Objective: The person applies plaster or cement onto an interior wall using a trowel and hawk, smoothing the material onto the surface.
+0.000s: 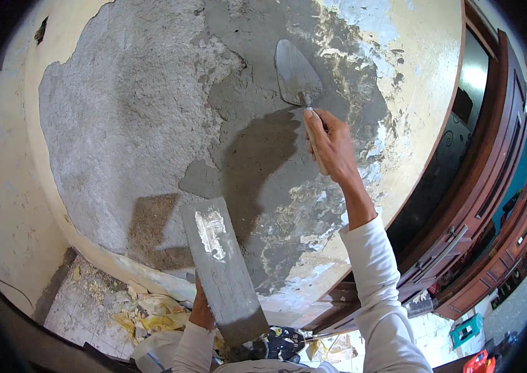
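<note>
My right hand [330,144] grips the wooden handle of a pointed steel trowel [295,73], its blade lying on or close to the wet grey mortar patch high on the wall. Lower down, my left hand [203,308] holds a long rectangular grey float [226,280] smeared with pale residue; the fingers are mostly hidden behind it. Rough bare plaster [108,112] covers the wall's left part, with darker mortar [226,93] beside it and peeling cream paint [425,93] around the edges.
A brown wooden door [468,248] stands at the right, with a green plastic item [465,332] and a red object [481,363] low beside it. A side wall [9,217] with a cable is at the left. Rubble and yellow sacks [158,314] lie on the tiled floor [80,314].
</note>
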Tool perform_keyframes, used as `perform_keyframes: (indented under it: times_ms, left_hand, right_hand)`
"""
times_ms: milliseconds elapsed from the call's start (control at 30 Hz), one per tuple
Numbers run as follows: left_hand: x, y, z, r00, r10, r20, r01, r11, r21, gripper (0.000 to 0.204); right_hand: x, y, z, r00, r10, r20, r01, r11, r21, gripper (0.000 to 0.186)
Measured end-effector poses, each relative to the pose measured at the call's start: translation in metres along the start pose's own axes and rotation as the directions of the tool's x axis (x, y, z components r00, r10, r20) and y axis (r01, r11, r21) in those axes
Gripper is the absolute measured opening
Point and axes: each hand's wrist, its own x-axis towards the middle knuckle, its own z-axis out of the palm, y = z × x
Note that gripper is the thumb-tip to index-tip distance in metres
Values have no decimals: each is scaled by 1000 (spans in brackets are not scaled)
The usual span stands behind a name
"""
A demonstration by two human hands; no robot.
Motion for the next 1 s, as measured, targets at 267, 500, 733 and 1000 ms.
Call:
perform_keyframes:
  times_ms: [267,500,733,1000]
  left_hand:
    - [30,83,80,946,282,-160,-258,953,156,37]
    - [110,209,240,322,662,676,-642,-373,670,39]
    - [217,235,298,-32,579,815,-456,-734,504,43]
    - [230,194,311,13,632,775,-381,-713,588,43]
  right_hand:
    - [-67,60,-22,957,85,-278,-24,976,216,40]
    - [-214,78,-41,909,366,-202,-283,895,346,32]
    - [-276,110,-71,838,465,-286,-376,871,317,34]
    - [-287,128,-90,804,506,-311,-398,848,351,33]
